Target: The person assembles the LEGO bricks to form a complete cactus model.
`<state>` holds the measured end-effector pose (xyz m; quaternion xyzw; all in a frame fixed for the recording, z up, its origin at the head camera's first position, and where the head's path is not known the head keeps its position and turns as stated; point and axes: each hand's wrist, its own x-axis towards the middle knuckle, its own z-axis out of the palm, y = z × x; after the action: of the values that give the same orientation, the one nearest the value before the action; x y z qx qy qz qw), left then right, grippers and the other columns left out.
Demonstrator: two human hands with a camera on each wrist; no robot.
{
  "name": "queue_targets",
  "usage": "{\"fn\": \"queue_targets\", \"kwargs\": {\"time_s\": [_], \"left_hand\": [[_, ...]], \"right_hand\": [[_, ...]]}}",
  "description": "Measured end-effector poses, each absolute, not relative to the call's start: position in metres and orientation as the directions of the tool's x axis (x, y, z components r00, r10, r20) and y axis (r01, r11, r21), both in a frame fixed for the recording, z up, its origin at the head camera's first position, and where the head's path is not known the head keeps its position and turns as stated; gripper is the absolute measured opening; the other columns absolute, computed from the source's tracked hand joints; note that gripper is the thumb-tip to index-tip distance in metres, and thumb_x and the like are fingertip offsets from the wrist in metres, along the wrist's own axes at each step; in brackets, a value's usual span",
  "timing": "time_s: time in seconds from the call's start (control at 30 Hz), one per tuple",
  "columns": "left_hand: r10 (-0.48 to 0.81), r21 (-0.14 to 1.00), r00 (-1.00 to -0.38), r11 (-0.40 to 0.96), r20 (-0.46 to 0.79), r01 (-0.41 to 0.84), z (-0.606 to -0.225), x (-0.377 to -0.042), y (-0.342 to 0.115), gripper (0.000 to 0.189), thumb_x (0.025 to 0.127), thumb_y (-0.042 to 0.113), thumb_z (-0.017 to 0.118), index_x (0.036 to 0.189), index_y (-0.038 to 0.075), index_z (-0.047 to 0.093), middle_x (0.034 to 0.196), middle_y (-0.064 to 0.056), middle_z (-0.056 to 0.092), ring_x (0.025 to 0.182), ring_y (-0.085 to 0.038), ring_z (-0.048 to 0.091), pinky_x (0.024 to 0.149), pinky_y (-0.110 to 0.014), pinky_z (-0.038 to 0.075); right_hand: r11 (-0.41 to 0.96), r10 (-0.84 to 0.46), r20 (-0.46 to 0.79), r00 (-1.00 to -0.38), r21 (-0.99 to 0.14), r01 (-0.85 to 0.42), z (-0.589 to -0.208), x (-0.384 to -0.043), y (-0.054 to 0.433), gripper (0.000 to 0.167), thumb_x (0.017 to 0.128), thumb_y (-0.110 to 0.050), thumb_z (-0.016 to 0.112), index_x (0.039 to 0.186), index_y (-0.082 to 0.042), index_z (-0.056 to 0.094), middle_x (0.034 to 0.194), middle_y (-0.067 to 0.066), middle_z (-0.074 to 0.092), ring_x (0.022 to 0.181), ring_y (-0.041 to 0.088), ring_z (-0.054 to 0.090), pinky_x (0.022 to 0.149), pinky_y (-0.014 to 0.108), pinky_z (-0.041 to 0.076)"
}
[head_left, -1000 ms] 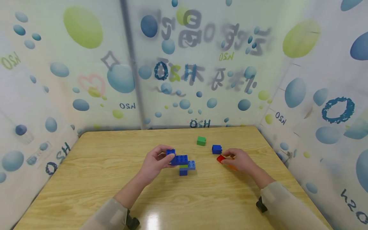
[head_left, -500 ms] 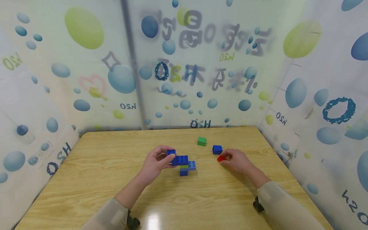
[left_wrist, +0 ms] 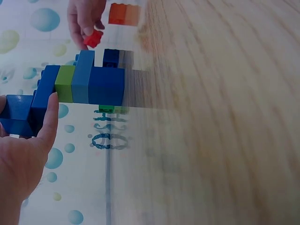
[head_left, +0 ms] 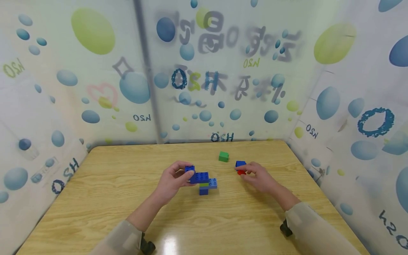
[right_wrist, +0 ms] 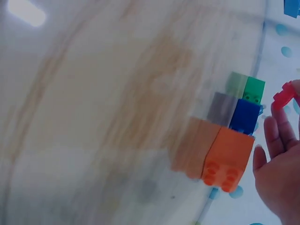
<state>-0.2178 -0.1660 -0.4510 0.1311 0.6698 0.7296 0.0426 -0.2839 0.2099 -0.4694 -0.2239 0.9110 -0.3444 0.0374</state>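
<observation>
My left hand (head_left: 173,180) grips the blue end of a stack of toy building bricks (head_left: 201,177). In the left wrist view the stack (left_wrist: 80,77) runs from dark blue through lime green and light blue to a dark blue brick. Its index finger lies along the side of the stack. To the right, my right hand (head_left: 259,177) pinches a small red brick (head_left: 241,172) between thumb and fingers, in front of a loose blue brick (head_left: 240,164) in the head view. The right wrist view shows the red brick (right_wrist: 283,95) above the table, beside the fingertips.
A green brick (head_left: 224,156) lies farther back on the wooden table (head_left: 127,166). An orange brick (right_wrist: 228,157) stands near the right hand, hidden behind it in the head view. Patterned curtains (head_left: 204,106) enclose the table at the back and sides.
My right hand has lifted the red brick and moved it slightly left, so it now overlaps the loose blue brick. The left hand and the stack have stayed still.
</observation>
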Motion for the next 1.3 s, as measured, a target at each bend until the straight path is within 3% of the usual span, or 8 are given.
{"fn": "queue_targets", "kwargs": {"time_s": [0.2,0.4,0.67,0.83,1.07,1.17,1.3], "left_hand": [[0.240,0.989,-0.962,-0.099,0.134,0.113,-0.451,-0.218,-0.166,0.034,0.109,0.014,0.070,0.139,0.000,0.063,0.121,-0.011,0.060,0.113,-0.025,0.069,0.091,-0.050,0.069],[0.241,0.988,-0.961,-0.102,0.135,0.113,-0.451,-0.217,-0.166,0.034,0.109,0.013,0.070,0.139,-0.001,0.062,0.120,-0.010,0.061,0.113,-0.025,0.069,0.092,-0.052,0.068],[0.247,0.988,-0.959,-0.094,0.141,0.121,-0.451,-0.218,-0.166,0.034,0.109,0.011,0.069,0.139,-0.002,0.062,0.119,-0.009,0.061,0.110,-0.022,0.070,0.096,-0.062,0.065],[0.241,0.989,-0.961,-0.085,0.136,0.119,-0.451,-0.219,-0.167,0.034,0.109,0.011,0.069,0.139,-0.003,0.062,0.117,-0.008,0.062,0.107,-0.021,0.072,0.095,-0.061,0.065],[0.234,0.991,-0.964,-0.073,0.129,0.115,-0.450,-0.220,-0.167,0.034,0.109,0.011,0.070,0.139,-0.002,0.063,0.114,-0.008,0.063,0.104,-0.020,0.073,0.090,-0.050,0.069],[0.234,0.991,-0.964,-0.067,0.127,0.115,-0.449,-0.220,-0.167,0.035,0.109,0.011,0.070,0.140,-0.002,0.063,0.113,-0.008,0.063,0.103,-0.020,0.073,0.090,-0.051,0.069],[0.235,0.992,-0.964,-0.062,0.124,0.112,-0.448,-0.219,-0.167,0.035,0.108,0.012,0.071,0.140,-0.001,0.063,0.113,-0.009,0.062,0.104,-0.020,0.073,0.094,-0.060,0.066]], "right_hand": [[0.588,-0.452,0.096,-0.887,-0.715,-0.377,-0.463,-0.278,0.200,0.026,0.107,-0.022,0.074,0.131,-0.013,0.074,0.123,0.002,0.072,0.111,0.020,0.061,0.098,0.041,0.052],[0.551,-0.451,0.110,-0.886,-0.746,-0.373,-0.459,-0.270,0.187,0.017,0.102,-0.024,0.081,0.112,-0.017,0.070,0.111,0.000,0.073,0.107,0.018,0.065,0.098,0.041,0.053],[0.513,-0.454,0.130,-0.881,-0.771,-0.378,-0.458,-0.266,0.173,0.015,0.102,-0.024,0.081,0.108,-0.016,0.070,0.111,0.001,0.074,0.104,0.017,0.066,0.096,0.040,0.056],[0.502,-0.446,0.121,-0.887,-0.787,-0.360,-0.457,-0.264,0.165,0.018,0.103,-0.026,0.080,0.113,-0.015,0.069,0.115,0.001,0.074,0.107,0.017,0.067,0.097,0.039,0.056],[0.507,-0.456,0.091,-0.885,-0.791,-0.343,-0.455,-0.262,0.155,0.043,0.106,-0.032,0.076,0.147,-0.021,0.069,0.133,-0.001,0.074,0.115,0.018,0.067,0.099,0.033,0.058],[0.503,-0.476,0.076,-0.876,-0.794,-0.342,-0.457,-0.262,0.151,0.040,0.106,-0.033,0.075,0.144,-0.022,0.072,0.135,-0.002,0.073,0.116,0.018,0.067,0.099,0.031,0.058],[0.491,-0.492,0.060,-0.869,-0.805,-0.333,-0.459,-0.260,0.144,0.033,0.106,-0.034,0.076,0.137,-0.024,0.074,0.132,-0.003,0.075,0.114,0.017,0.068,0.097,0.029,0.058]]}}
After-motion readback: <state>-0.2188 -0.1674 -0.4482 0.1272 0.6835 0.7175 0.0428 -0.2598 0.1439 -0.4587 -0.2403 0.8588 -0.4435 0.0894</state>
